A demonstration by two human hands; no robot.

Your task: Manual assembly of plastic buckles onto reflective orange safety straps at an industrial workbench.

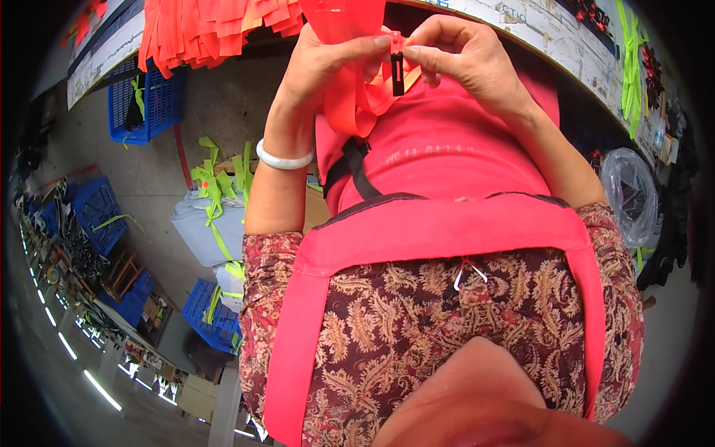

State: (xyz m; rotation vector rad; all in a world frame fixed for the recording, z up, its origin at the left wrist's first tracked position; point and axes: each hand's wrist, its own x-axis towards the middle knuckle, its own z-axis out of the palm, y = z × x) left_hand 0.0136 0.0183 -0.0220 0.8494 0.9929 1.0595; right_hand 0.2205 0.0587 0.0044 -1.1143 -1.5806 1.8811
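Note:
My left hand (pixel 320 63) is closed on a bright orange-red webbing strap (pixel 346 108), which hangs in a loop below the fingers and spreads wide above them. Thumb and fingertips of my right hand (pixel 473 67) pinch close to a small red plastic piece (pixel 397 43) where the two hands meet. From that piece hangs a narrow black part (pixel 398 77) with a slot, perhaps a buckle; its exact kind is too small to tell. A white bangle (pixel 284 157) circles my left wrist.
A thick bundle of orange-red straps (pixel 216 30) hangs off the table (pixel 555 56) edge at the far left. Neon-green straps (pixel 631 74) lie at the far right. Blue crates (pixel 145 104) and a grey bundle tied in green (pixel 201 227) stand on the left. A clear plastic bag (pixel 629 197) is at right.

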